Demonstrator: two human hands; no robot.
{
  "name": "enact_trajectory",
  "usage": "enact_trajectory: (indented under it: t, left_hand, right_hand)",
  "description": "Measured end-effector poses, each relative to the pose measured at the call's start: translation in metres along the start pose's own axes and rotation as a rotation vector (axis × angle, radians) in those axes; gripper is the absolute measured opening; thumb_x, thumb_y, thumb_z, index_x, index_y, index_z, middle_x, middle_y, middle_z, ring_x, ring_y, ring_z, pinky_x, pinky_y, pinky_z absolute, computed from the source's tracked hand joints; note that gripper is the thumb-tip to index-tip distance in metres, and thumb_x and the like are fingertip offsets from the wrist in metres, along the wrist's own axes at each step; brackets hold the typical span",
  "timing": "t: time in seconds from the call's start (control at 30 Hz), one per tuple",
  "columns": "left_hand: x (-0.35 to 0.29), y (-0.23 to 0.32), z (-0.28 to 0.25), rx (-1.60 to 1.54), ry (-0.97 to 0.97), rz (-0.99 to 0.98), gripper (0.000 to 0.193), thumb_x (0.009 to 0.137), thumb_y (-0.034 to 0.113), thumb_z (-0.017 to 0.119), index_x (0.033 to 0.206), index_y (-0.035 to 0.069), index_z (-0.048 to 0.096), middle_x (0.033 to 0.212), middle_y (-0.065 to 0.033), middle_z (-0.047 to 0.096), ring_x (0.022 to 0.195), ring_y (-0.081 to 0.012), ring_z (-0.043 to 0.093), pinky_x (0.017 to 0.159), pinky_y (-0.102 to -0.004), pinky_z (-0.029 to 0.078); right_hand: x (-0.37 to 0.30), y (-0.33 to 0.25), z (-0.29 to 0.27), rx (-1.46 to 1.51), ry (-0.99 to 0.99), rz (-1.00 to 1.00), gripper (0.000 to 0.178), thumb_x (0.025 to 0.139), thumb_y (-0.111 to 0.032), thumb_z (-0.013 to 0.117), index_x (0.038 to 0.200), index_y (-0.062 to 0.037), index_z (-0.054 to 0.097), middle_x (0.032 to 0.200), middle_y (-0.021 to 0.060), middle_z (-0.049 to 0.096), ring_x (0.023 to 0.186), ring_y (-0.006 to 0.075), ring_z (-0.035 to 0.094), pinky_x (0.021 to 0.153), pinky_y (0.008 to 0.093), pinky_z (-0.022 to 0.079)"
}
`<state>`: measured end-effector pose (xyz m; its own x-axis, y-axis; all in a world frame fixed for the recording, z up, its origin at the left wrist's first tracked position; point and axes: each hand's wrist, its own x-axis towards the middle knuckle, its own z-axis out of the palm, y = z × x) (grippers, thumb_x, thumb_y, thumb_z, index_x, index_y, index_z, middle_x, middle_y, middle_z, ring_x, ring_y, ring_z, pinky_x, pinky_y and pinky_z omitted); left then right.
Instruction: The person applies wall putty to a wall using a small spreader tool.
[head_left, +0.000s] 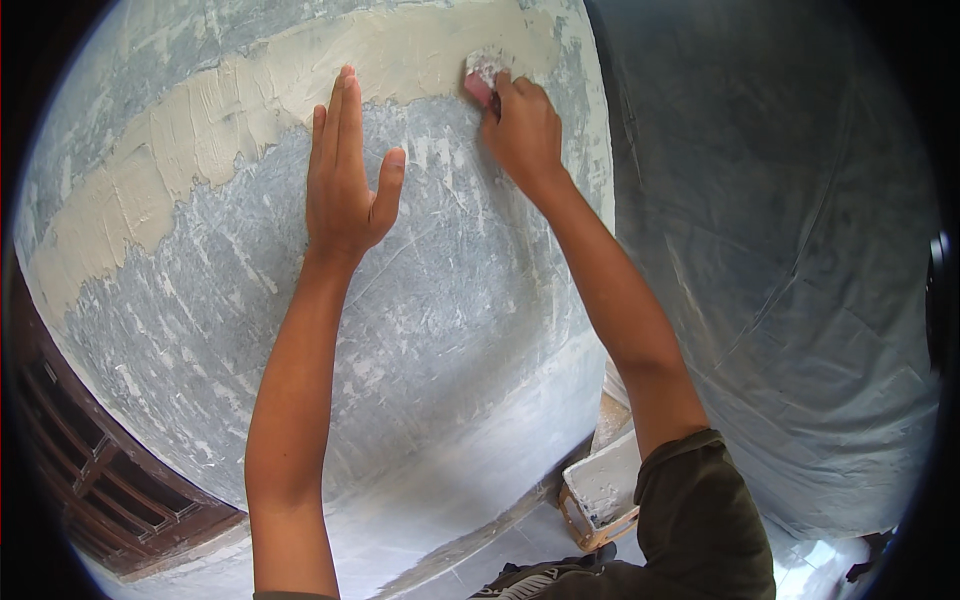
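Observation:
In front of me is a grey, rough wall (430,270) with a broad band of wet cream-coloured plaster (200,125) across its upper part. My right hand (525,130) is closed around a small putty scraper (483,75), pinkish-red and smeared with white plaster. The scraper is at the lower edge of the band, near its right end; the fingers partly hide its grip. My left hand (345,180) is raised at the band's lower edge, fingers straight and thumb apart, holding nothing. Whether its palm touches the wall I cannot tell.
A plaster-smeared rectangular tub (605,485) stands on the floor below, by my right arm. Dark sheeting (770,250) hangs in folds beyond the wall's right edge. At the lower left is a brown wooden lattice frame (120,470).

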<state>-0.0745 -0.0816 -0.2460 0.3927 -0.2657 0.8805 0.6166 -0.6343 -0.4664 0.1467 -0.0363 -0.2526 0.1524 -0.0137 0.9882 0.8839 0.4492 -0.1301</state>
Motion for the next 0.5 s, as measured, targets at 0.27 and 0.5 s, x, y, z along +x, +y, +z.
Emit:
enact_trajectory:
  t: [0.27, 0.5]
  left_hand:
    - [0.000, 0.000, 0.001, 0.004, -0.019, 0.015, 0.070, 0.101, 0.033, 0.047, 0.155, -0.007, 0.028, 0.160, -0.0235, 0.034, 0.149, -0.0379, 0.034, 0.122, -0.0527, 0.022]
    - [0.002, 0.003, 0.002, 0.009, -0.022, 0.022, 0.070, 0.100, 0.032, 0.048, 0.154, -0.007, 0.029, 0.160, -0.0243, 0.034, 0.148, -0.0380, 0.035, 0.122, -0.0533, 0.023]
  right_hand:
    - [-0.042, -0.038, -0.040, 0.279, -0.096, -0.025, 0.042, 0.076, -0.002, 0.071, 0.117, 0.0015, 0.067, 0.087, 0.0147, 0.061, 0.088, 0.0320, 0.064, 0.072, 0.0447, 0.055]
    - [0.036, 0.019, -0.011, 0.036, 0.097, -0.024, 0.034, 0.079, -0.005, 0.070, 0.112, 0.0025, 0.069, 0.085, 0.0155, 0.064, 0.082, 0.0335, 0.065, 0.070, 0.0448, 0.053]
